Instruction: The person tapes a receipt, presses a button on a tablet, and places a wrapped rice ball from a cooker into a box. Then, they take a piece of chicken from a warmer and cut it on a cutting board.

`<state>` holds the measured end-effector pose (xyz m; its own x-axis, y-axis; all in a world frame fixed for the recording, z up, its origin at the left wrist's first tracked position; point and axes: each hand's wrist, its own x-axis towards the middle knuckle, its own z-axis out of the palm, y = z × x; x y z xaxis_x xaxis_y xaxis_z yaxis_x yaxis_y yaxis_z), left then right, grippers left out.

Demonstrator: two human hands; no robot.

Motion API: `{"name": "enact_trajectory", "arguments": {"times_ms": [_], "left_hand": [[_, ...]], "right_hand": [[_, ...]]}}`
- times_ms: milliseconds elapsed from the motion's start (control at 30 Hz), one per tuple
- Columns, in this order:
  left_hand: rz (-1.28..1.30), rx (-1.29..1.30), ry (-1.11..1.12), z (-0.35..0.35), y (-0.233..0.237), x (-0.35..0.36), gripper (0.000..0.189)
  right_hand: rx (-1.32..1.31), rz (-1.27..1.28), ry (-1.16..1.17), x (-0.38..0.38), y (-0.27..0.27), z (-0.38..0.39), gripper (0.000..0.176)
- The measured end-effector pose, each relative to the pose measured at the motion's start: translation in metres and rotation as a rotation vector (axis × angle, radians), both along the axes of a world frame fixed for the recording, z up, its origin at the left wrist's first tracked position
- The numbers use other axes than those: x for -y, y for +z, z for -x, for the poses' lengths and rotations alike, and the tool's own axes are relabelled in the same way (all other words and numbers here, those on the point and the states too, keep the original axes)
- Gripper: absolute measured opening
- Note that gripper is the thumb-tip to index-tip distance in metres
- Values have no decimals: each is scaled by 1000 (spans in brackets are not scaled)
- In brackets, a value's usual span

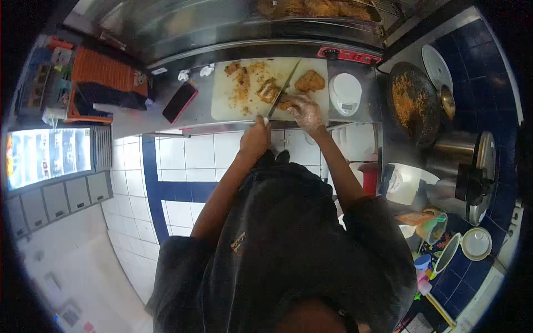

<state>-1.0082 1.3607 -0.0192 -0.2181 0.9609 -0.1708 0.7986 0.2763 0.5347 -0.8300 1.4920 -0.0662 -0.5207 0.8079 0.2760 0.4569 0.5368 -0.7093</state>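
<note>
My left hand (256, 140) is closed round the handle of a long knife (284, 91), whose blade slants up across a white cutting board (222, 105). My right hand (307, 114), in what looks like a clear plastic glove, presses its fingers on a browned piece of fried chicken (268, 90) beside the blade. Part of that piece is hidden by the knife and fingers. A whole fried chicken piece (310, 81) lies at the board's right. Crumbs and smaller bits (240, 83) are scattered on the left side.
A white kitchen scale (345, 93) stands right of the board. To the left lie a phone (180, 102) and crumpled tissue (207, 70). A glass food cabinet (222, 33) borders the counter's back. Farther right are a wok (413, 102) with crumbs and a large metal pot (452, 152).
</note>
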Motion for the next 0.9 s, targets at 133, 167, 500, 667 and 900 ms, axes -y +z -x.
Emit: {"name": "enact_trajectory", "arguments": {"times_ms": [133, 167, 500, 667, 900], "left_hand": [[2, 10, 0, -1, 9, 1, 38], [-9, 9, -6, 1, 10, 8, 38], [63, 32, -20, -3, 35, 34, 36], [106, 69, 30, -12, 16, 18, 35], [-34, 127, 30, -7, -3, 27, 35]], "right_hand": [[18, -31, -9, 9, 17, -1, 41], [19, -42, -12, 8, 13, -2, 41], [-41, 129, -169, 12, -8, 3, 42], [-31, 69, -144, 20, 6, 3, 39], [73, 63, -119, 16, 21, 11, 46]]}}
